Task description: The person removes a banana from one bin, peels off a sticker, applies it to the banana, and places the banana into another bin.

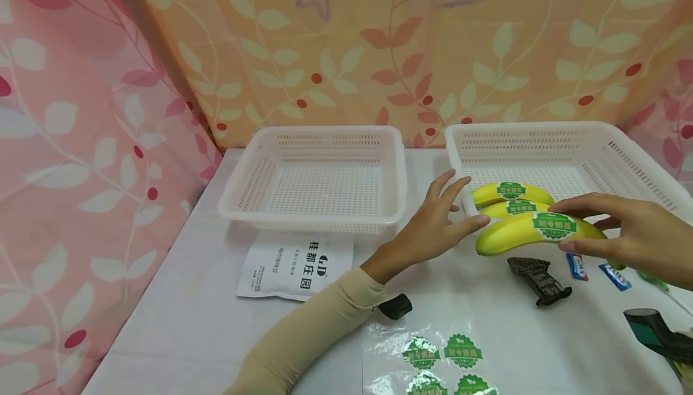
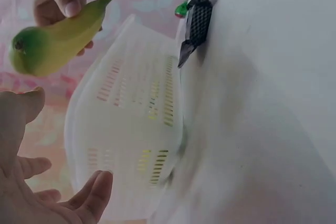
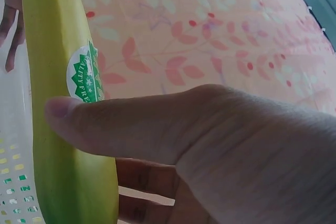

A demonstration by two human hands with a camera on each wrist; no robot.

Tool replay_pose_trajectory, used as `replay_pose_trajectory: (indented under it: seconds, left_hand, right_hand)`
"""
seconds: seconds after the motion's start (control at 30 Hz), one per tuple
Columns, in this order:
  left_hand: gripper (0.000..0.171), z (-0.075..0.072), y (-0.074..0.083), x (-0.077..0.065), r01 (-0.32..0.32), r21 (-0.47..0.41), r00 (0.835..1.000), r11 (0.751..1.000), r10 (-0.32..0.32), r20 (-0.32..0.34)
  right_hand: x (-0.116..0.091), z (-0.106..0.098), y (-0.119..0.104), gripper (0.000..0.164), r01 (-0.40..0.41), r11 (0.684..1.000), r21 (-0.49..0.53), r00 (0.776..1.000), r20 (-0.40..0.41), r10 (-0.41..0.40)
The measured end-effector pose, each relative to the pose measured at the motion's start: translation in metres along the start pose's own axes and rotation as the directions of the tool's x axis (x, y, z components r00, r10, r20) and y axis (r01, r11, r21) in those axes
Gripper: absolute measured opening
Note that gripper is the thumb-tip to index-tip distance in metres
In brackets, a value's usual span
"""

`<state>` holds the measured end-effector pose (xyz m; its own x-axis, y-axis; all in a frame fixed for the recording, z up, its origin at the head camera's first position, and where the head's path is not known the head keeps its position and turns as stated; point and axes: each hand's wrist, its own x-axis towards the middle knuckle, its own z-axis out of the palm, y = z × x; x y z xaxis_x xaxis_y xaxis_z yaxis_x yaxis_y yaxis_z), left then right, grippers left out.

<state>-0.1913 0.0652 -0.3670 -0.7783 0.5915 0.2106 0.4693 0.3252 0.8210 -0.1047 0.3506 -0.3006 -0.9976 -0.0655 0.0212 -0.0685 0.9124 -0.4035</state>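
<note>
My right hand (image 1: 639,232) grips a yellow banana (image 1: 514,235) with greenish ends, thumb on the near side and fingers behind. A green scalloped sticker (image 1: 554,225) is on its upper side; the right wrist view shows the thumb (image 3: 68,111) just below that sticker (image 3: 86,74). Two more stickered bananas (image 1: 511,192) lie in the right white basket (image 1: 568,136), partly hidden by the held one. My left hand (image 1: 433,220) is beside the basket's left corner, fingers spread and holding nothing, its thumb near the held banana's tip.
A second white basket (image 1: 319,214) stands left, with a white printed pouch (image 1: 298,266) in front. Clear sticker sheet (image 1: 373,347) lies near the front edge. A black-wrapped candy (image 1: 541,281), small blue packets (image 1: 614,276) and a dark-headed object (image 1: 649,326) lie right.
</note>
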Motion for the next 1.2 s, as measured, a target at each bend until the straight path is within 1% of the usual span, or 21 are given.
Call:
replay_pose_trajectory:
  seconds: [0.07, 0.17, 0.27, 0.33, 0.43, 0.53, 0.6, 0.77, 0.97, 1.07, 1.2]
  left_hand:
    - [0.079, 0.001, -0.003, 0.004, 0.014, 0.001, 1.0, 1.0, -0.014, 0.001]
    - [0.076, 0.002, -0.008, 0.006, 0.031, 0.01, 1.0, 0.999, -0.031, 0.006]
    - [0.074, 0.002, -0.012, 0.006, 0.039, 0.02, 0.999, 0.999, -0.039, 0.0]
    - [0.074, 0.002, -0.014, 0.006, 0.043, 0.028, 0.999, 0.999, -0.043, -0.005]
    - [0.075, 0.001, -0.015, 0.006, 0.05, 0.033, 0.999, 0.998, -0.049, -0.006]
    - [0.076, 0.0, -0.015, 0.007, 0.057, 0.036, 0.998, 0.998, -0.057, -0.004]
    - [0.075, 0.0, -0.015, 0.008, 0.065, 0.031, 0.998, 0.997, -0.065, -0.006]
    - [0.076, 0.002, -0.016, 0.008, 0.084, 0.017, 0.996, 0.996, -0.084, 0.004]
    - [0.075, 0.005, -0.015, 0.009, 0.084, 0.02, 0.996, 0.996, -0.084, 0.017]
    - [0.075, 0.005, -0.013, 0.011, 0.085, 0.027, 0.996, 0.996, -0.085, 0.02]
    - [0.075, 0.004, -0.012, 0.012, 0.096, 0.027, 0.995, 0.995, -0.096, 0.02]
  right_hand:
    - [0.001, -0.001, 0.0, 0.072, -0.018, 1.0, 0.004, 0.999, 0.032, 0.018]
    - [0.003, -0.003, 0.001, 0.074, -0.027, 1.0, -0.001, 0.999, 0.041, 0.027]
    - [0.008, -0.005, 0.0, 0.069, -0.016, 1.0, -0.003, 1.0, -0.011, 0.016]
    - [0.014, -0.009, -0.001, 0.067, -0.016, 1.0, 0.015, 0.999, -0.048, 0.016]
    - [0.029, -0.019, -0.002, 0.068, -0.019, 0.999, 0.033, 0.998, -0.062, 0.021]
    - [0.05, -0.033, 0.001, 0.071, -0.019, 1.0, 0.006, 0.999, -0.04, 0.019]
    - [0.067, -0.039, 0.005, 0.07, -0.002, 1.0, -0.025, 1.0, -0.027, 0.001]
    - [0.106, -0.046, 0.018, 0.066, 0.028, 0.997, -0.068, 0.999, 0.032, -0.026]
    - [0.137, -0.041, 0.032, 0.063, 0.046, 0.994, -0.095, 0.993, 0.114, -0.035]
    - [0.148, -0.035, 0.039, 0.06, 0.039, 0.995, -0.091, 0.987, 0.162, -0.024]
    - [0.162, -0.024, 0.048, 0.057, 0.02, 0.998, -0.054, 0.975, 0.223, -0.007]
